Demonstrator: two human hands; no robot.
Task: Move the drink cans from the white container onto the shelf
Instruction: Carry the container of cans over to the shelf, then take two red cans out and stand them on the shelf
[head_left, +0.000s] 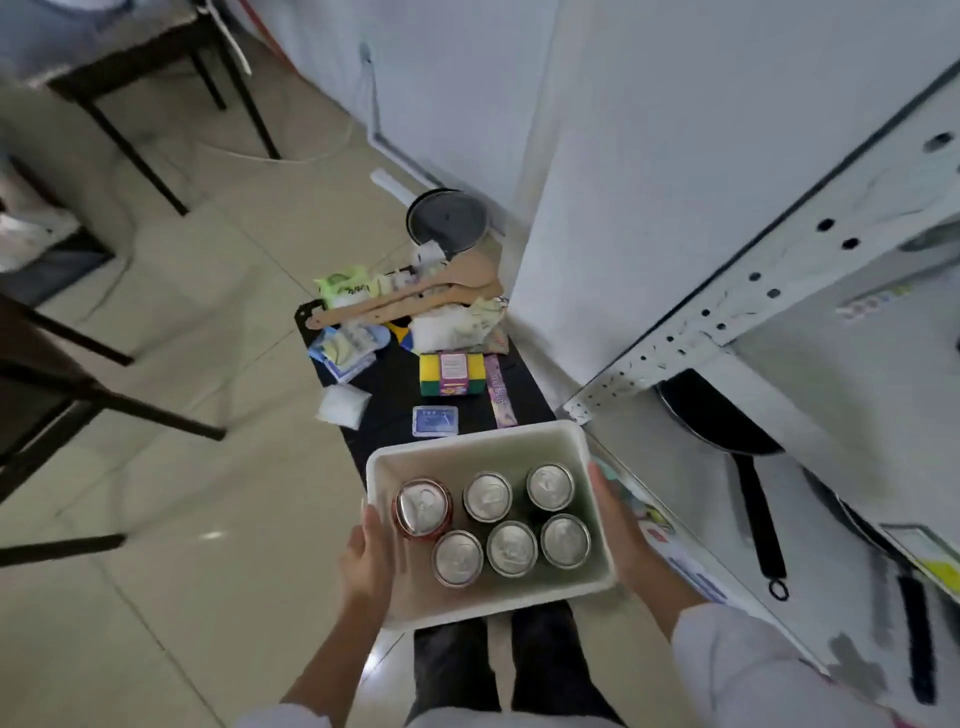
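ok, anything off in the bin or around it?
One thing: the red can sits larger and tilted against the white container wall, unlike the five upright silver-topped cans. No spills. Both hands, left hand and right hand, grip the sides.

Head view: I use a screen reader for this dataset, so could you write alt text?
Two hands, left hand and right hand, hold a white container with six upright drink cans, one red, beside a white shelf bearing frying pans. Household goods lie on a black mat ahead.

6 drink cans (488, 525), 1 white container (467, 608).
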